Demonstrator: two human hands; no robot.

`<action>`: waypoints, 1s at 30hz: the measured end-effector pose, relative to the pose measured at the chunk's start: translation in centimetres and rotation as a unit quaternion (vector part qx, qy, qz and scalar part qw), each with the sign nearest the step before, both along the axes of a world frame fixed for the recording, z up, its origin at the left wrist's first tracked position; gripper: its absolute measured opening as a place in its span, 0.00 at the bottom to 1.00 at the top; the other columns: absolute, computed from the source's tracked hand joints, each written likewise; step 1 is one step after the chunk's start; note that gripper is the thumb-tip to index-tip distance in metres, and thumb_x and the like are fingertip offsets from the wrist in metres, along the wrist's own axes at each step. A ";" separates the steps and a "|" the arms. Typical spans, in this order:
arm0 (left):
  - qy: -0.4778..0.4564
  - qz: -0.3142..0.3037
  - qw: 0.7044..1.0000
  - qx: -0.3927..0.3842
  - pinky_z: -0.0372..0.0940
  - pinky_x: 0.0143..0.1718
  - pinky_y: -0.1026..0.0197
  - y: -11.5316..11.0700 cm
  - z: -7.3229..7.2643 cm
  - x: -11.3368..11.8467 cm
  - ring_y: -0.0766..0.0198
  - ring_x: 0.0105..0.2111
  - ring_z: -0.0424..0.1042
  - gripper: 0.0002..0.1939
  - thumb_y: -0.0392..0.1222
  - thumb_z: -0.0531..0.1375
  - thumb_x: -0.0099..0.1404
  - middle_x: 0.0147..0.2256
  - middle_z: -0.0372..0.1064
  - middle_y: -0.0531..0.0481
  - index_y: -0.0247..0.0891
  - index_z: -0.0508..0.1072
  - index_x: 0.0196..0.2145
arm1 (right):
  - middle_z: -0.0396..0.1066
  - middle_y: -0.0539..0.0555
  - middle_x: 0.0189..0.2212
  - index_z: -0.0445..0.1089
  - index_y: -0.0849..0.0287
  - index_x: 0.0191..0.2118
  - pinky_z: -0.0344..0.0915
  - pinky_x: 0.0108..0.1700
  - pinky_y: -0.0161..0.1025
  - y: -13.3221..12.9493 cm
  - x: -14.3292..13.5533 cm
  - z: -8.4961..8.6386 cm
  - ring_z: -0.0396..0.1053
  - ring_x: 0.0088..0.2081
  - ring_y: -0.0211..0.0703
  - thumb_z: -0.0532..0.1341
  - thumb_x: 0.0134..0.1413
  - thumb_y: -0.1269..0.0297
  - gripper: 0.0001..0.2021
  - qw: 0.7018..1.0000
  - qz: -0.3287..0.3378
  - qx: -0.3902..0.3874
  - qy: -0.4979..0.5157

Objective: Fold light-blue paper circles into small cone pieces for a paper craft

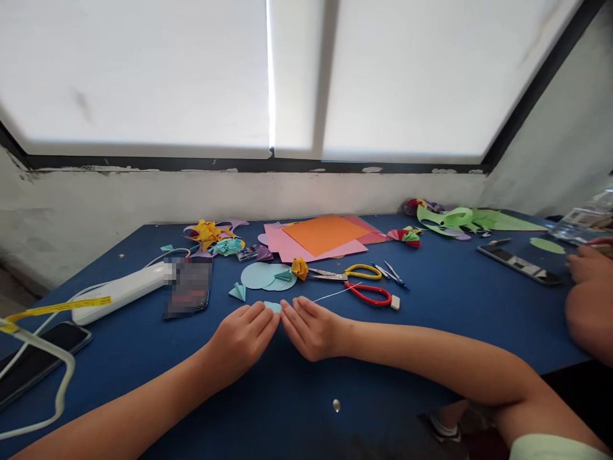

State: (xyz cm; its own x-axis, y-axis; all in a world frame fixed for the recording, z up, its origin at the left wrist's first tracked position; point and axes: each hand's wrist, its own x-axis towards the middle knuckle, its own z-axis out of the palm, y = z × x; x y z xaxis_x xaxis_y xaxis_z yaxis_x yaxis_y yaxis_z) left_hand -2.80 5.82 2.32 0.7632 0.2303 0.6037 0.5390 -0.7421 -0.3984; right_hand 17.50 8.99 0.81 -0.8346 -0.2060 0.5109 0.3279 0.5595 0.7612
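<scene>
From my end I take this for a makeshift craft room, though whether in a home, school or workshop I cannot tell. Coloured sheets (pixel 325 235), scissors (pixel 347 277) and paper scraps (pixel 460 219) lie on the table (pixel 445 294), with another person (pixel 591 316) at its right end. Behind it I see a scuffed wall (pixel 239 195) and white blinds (pixel 143 76).

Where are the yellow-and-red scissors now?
Head view, right of centre: the scissors lie on the table beyond the right hand, just right of the small yellow paper piece.
</scene>
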 end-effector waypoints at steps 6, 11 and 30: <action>-0.035 -0.023 0.999 -0.016 0.70 0.34 0.57 0.1 0.4 0.4 0.60 0.30 0.70 0.08 0.26 0.53 0.62 0.29 0.71 0.44 0.31 0.70 0.37 | 0.72 0.68 0.41 0.69 0.73 0.40 0.67 0.40 0.47 -0.3 0.0 0.0 0.72 0.38 0.49 0.52 0.57 0.74 0.11 0.999 -0.010 -0.024 0.041; -0.068 -0.026 0.996 -0.048 0.70 0.33 0.59 0.1 0.4 0.3 0.61 0.30 0.70 0.06 0.28 0.54 0.63 0.30 0.71 0.45 0.32 0.69 0.36 | 0.71 0.67 0.43 0.70 0.71 0.38 0.67 0.41 0.46 -0.2 0.2 0.0 0.71 0.40 0.49 0.54 0.56 0.73 0.09 0.995 0.019 -0.073 0.068; -0.078 0.002 0.992 -0.102 0.67 0.34 0.59 -0.1 0.3 0.1 0.61 0.30 0.68 0.06 0.29 0.54 0.63 0.30 0.70 0.46 0.34 0.69 0.36 | 0.74 0.62 0.38 0.69 0.70 0.39 0.67 0.43 0.42 0.5 0.7 0.1 0.71 0.35 0.41 0.53 0.59 0.74 0.08 0.993 0.053 -0.091 0.053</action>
State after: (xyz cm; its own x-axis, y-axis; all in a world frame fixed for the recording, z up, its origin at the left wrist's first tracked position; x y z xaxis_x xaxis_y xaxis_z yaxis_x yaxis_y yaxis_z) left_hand -2.70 5.70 2.65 0.6635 0.3618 0.6549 0.5849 -0.7966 -0.1526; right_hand 18.23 9.52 0.96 -0.7521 -0.1856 0.6323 0.3331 0.7209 0.6077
